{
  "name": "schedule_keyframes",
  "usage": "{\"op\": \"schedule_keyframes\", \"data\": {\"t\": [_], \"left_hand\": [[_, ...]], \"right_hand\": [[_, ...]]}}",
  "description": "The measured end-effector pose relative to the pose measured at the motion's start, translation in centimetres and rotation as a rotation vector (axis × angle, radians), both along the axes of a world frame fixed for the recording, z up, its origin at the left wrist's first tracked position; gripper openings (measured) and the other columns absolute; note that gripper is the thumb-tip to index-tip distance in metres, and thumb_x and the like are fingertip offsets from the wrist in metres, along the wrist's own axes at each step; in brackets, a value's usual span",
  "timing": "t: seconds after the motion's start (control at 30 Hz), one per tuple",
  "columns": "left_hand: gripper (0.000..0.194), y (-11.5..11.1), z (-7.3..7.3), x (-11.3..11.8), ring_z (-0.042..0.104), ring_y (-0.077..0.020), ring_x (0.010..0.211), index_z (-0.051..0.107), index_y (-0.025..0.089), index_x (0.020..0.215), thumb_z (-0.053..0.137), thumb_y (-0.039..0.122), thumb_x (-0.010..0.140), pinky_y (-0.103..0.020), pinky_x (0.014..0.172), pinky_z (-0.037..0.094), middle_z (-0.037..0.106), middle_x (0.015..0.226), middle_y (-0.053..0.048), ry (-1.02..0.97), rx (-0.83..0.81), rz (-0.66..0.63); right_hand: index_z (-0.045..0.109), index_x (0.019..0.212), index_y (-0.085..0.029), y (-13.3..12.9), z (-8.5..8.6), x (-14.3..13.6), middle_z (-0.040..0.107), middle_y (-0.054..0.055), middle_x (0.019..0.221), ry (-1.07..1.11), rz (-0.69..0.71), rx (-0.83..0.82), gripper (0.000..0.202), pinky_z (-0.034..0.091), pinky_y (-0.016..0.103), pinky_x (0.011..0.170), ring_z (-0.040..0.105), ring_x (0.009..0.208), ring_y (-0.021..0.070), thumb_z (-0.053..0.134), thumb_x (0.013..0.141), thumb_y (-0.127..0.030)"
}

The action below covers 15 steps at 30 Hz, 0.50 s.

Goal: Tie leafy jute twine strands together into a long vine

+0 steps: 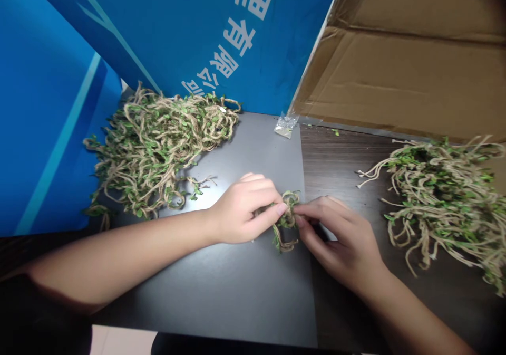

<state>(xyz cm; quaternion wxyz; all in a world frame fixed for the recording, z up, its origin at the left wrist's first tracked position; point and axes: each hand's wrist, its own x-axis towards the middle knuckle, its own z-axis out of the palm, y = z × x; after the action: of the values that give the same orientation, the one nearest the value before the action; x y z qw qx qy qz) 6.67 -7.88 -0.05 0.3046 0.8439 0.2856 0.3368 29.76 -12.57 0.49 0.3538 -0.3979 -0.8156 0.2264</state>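
Near the middle of the table, a small coil of leafy twine (290, 215) is pinched between my two hands. My left hand (250, 207) has thumb and forefinger closed on its left side. From the right, my right hand (340, 239) grips the coil with thumb and fingertips. A loose tail of the twine, with green leaves along it, hangs below the fingers. To the left lies a large heap of leafy twine (158, 144), tangled and curled. Another pile of leafy twine (443, 202) with knotted pale ends lies to the right.
A grey mat (237, 291) covers the left part of the dark wood tabletop (328, 154). Blue printed panels (158, 28) stand behind and at left. A brown cardboard sheet (403, 80) rises at back right. A small clear plastic packet (285, 126) lies near the mat's far corner.
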Motion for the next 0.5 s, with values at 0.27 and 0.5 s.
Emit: {"op": "schedule_keyframes", "data": {"t": [0.27,0.5], "left_hand": [[0.006,-0.42,-0.12,0.06,0.059,-0.0179,0.089,0.067,0.016,0.100,0.063,0.020,0.098,-0.035,0.084,0.047,0.068,0.096,-0.007,0.023,0.150,0.112],[0.022,-0.68,0.09,0.01,0.055,-0.0177,0.079,0.068,0.015,0.085,0.067,0.034,0.096,-0.037,0.078,0.043,0.066,0.085,-0.006,0.049,0.168,0.002]], "right_hand": [[0.076,0.112,-0.024,0.12,0.55,0.07,0.069,-0.001,0.084,0.131,-0.034,-0.279,0.019,0.051,0.024,0.066,0.063,0.075,0.0099,0.064,0.101,-0.017],[0.077,0.115,-0.031,-0.15,0.45,-0.14,0.075,-0.001,0.096,0.238,-0.051,-0.431,0.019,0.056,0.023,0.078,0.071,0.089,0.0109,0.065,0.102,-0.023]]}}
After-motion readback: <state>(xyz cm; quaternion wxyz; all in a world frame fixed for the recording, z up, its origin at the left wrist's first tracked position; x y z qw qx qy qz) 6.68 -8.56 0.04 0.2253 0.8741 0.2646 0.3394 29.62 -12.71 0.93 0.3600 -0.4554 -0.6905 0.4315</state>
